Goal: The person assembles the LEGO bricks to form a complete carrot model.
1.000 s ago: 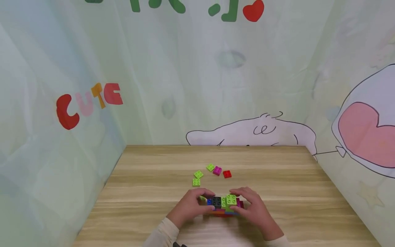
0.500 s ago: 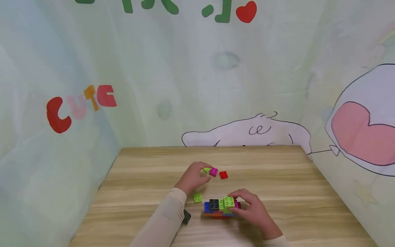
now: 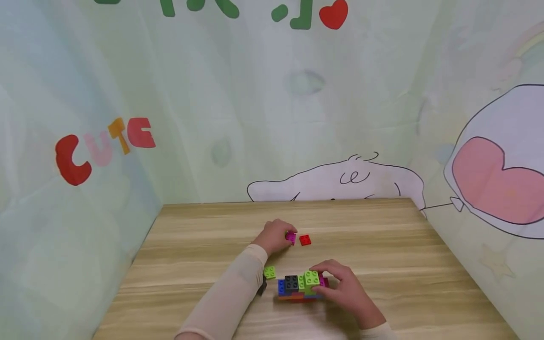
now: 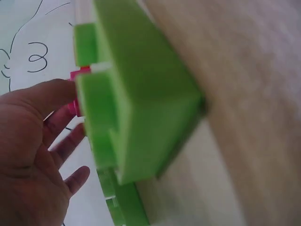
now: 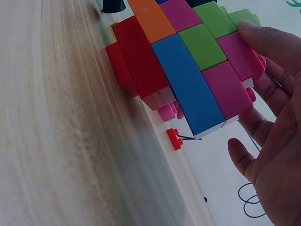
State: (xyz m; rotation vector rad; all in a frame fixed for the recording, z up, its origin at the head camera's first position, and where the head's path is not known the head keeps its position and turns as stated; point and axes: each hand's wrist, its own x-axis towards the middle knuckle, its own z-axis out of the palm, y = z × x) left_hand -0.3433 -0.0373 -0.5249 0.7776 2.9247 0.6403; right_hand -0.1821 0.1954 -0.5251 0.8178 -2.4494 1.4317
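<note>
A stack of toy building bricks [image 3: 295, 296] in blue, orange, red, lime, black and magenta stands on the table. My right hand [image 3: 346, 288] grips its right end, with the thumb on the near side and a finger behind the lime brick [image 3: 312, 277] on top. Farther back, my left hand [image 3: 274, 236] has its thumb and fingers around a magenta brick [image 3: 291, 238]. That brick shows between thumb and finger in the left wrist view, partly hidden by a large lime brick [image 4: 155, 94] in the foreground. Left of the stack lies a loose lime brick [image 3: 269, 272].
A red brick [image 3: 305, 240] lies just right of the left hand. A small dark object [image 3: 261, 286] shows beside the left sleeve [image 3: 231, 288]. Printed fabric [image 3: 276, 104] rises behind the wooden table [image 3: 382, 226] and along its sides.
My left hand has left the stack's left end and reached away to the magenta brick. The right hand keeps its grip. The head view has turned slightly right.
</note>
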